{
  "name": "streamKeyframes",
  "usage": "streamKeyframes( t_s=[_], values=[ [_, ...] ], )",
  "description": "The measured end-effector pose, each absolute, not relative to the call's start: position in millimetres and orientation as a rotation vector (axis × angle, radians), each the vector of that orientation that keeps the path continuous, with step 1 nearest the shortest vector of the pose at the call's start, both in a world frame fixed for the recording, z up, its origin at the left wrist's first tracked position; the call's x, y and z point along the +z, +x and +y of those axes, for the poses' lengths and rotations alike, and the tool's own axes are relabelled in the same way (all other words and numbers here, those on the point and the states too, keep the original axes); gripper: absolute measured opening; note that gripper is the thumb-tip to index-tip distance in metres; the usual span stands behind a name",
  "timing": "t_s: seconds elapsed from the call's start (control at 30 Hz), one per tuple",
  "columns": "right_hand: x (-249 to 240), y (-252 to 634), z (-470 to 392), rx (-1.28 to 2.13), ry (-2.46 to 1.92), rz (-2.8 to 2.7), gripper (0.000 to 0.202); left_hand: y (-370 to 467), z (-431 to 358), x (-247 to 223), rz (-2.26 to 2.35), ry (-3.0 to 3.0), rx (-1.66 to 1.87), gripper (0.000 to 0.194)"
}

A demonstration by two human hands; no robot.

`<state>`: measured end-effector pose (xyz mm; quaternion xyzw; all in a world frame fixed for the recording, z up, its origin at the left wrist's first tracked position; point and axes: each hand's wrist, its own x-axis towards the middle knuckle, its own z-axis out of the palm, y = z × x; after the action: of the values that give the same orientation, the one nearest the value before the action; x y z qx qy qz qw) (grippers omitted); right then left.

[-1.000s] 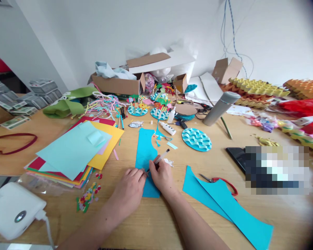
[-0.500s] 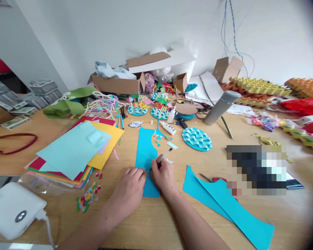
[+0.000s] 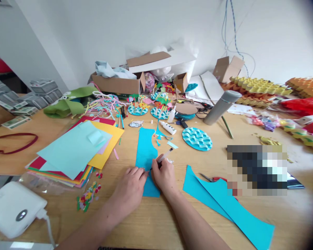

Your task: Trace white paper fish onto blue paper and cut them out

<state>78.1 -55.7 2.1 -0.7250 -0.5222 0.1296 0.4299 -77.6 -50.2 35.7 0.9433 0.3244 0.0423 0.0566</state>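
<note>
A blue paper strip [image 3: 145, 147] with a curved bite cut from its right edge lies lengthwise before me. My left hand [image 3: 131, 184] presses its lower part against the table, fingers bent and held together. My right hand [image 3: 163, 175] grips a pen [image 3: 165, 155] with a pale barrel and a dark end, its tip down on the paper by my left fingertips. Whatever lies under those fingertips is mostly hidden. Small blue scraps [image 3: 159, 137] sit beyond the cut edge, and a white cutout shows partly behind my right hand.
Larger blue offcuts [image 3: 240, 211] partly cover red-handled scissors [image 3: 211, 179] at right. A wavy-patterned disc [image 3: 197, 139], glue bottle [image 3: 168, 127] and grey flask [image 3: 221, 107] stand or lie farther back. To the left are stacked coloured sheets [image 3: 73, 149], paper bits [image 3: 88, 196] and a white device [image 3: 17, 208].
Hardly anything differs. Both hands keep their places on the blue paper, with the pen tip shifted very slightly at most.
</note>
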Motion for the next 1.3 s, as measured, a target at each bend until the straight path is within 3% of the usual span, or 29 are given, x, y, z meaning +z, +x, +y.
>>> streamKeyframes(
  t_s=[0.53,0.77,1.3],
  values=[
    [19.3,84.1,-65.6,0.637,-1.761,-1.377,0.021,-77.8,-48.0,37.2,0.985,2.801,0.092,0.036],
    [10.7,79.1,-77.1,0.869,-1.619,-1.111,0.020,-78.8,-49.8,36.0,0.977,2.824,0.112,0.035],
    [-0.9,76.5,-79.5,0.858,-1.581,-1.035,0.023,-79.8,-49.3,34.1,0.971,2.815,0.145,0.036]
  ],
)
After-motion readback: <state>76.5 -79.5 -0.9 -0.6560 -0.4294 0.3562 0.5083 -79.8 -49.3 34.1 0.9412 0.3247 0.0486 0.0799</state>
